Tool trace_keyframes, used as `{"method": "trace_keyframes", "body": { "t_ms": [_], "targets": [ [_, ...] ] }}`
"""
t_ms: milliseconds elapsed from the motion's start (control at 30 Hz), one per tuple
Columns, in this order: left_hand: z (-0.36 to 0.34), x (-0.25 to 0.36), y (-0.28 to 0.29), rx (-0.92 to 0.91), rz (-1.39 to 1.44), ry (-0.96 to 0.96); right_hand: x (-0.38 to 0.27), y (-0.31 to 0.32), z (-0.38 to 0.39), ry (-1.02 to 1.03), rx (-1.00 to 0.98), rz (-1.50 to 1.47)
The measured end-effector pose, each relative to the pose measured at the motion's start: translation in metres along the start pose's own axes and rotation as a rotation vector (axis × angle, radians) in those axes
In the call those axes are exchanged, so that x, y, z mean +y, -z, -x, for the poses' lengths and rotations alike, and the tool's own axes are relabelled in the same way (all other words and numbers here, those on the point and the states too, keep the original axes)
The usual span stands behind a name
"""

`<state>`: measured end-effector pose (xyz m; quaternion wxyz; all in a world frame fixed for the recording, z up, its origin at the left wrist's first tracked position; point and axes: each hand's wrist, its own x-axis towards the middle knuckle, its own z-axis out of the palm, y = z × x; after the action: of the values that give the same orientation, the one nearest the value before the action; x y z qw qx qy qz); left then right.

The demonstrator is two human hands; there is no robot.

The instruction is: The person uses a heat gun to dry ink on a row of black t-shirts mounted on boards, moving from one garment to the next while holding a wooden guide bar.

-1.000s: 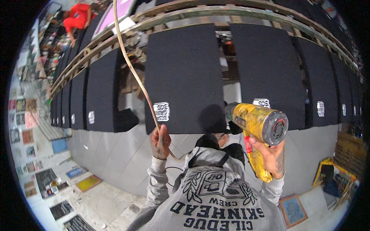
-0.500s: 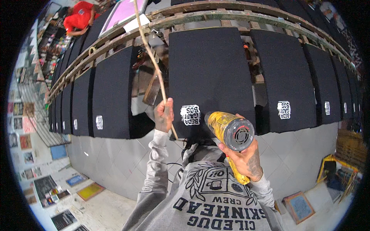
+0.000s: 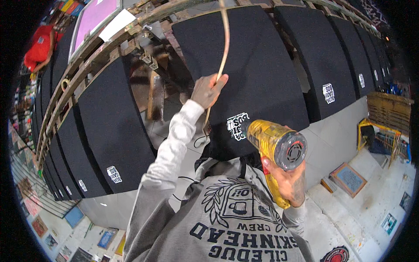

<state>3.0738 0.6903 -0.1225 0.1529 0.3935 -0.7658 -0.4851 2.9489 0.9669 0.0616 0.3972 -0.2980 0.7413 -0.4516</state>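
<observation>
My left hand point(image 3: 209, 90) is closed around a long, thin, pale, slightly bent stick point(image 3: 225, 48), which rises past the top edge; its lower end hangs below my fist beside a thin black cord point(image 3: 200, 142). In my right hand point(image 3: 288, 181) is a yellow heat gun point(image 3: 273, 135), gripped by its handle. Its round, dark, vented back faces me, and its nozzle points left over the white print on the black fabric panel point(image 3: 244, 65) in front of me. The gun's body hides part of that print.
More black panels point(image 3: 109, 113) with small white prints stand in a row left and right, along wooden rails point(image 3: 96, 56). A pink framed screen point(image 3: 94, 22) and a white sheet point(image 3: 118, 25) lie at the far left. Someone in red point(image 3: 39, 48) is beyond. Framed pieces point(image 3: 348, 180) lie at the right.
My left hand has moved forward and right with the stick, now over the middle panel. The heat gun has shifted slightly right. My view has turned, tilting the row of panels.
</observation>
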Motion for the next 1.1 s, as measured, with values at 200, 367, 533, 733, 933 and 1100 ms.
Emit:
{"method": "trace_keyframes", "body": {
  "t_ms": [200, 367, 533, 733, 933, 1100],
  "targets": [
    [-0.029, 0.004, -0.018, -0.193, -0.243, -0.117, -0.003, -0.029, 0.004, -0.046, 0.066, -0.024],
    [-0.033, -0.013, -0.035, -0.141, -0.442, -0.314, 0.002, -0.034, 0.001, 0.046, 0.165, -0.001],
    [-0.036, -0.017, -0.037, -0.142, -0.452, -0.299, -0.005, -0.029, 0.010, -0.011, 0.046, 0.131],
    [-0.036, -0.018, -0.040, -0.126, -0.476, -0.287, 0.004, -0.037, 0.005, 0.089, 0.066, 0.058],
    [-0.037, -0.012, -0.037, -0.177, -0.544, -0.232, 0.000, -0.037, -0.002, 0.064, 0.085, 0.178],
    [-0.045, -0.016, -0.030, -0.118, -0.448, -0.315, -0.005, -0.033, 0.004, 0.038, -0.002, 0.133]
  ]
}}
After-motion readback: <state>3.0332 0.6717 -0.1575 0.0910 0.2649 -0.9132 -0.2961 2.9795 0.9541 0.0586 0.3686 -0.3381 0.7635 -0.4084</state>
